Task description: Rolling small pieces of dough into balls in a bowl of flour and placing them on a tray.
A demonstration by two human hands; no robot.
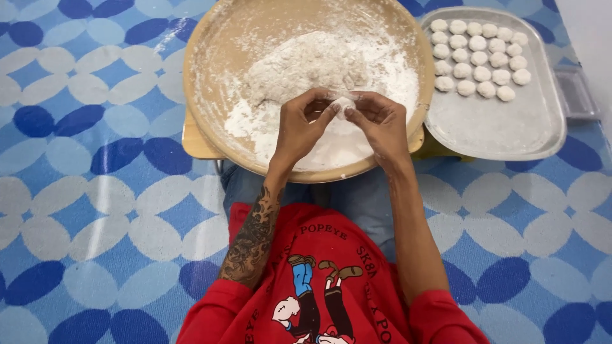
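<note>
Dough ball (343, 102), small and white, sits pinched between the fingertips of the left hand (305, 124) and the right hand (377, 122). Beneath both hands lies a round wooden bowl (210, 76) of floury dough. Beyond the right hand, a metal tray (503, 127) holds rows of finished balls (479, 58).

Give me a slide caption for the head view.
Both hands pinch a small dough ball over a floured wooden bowl.
</note>
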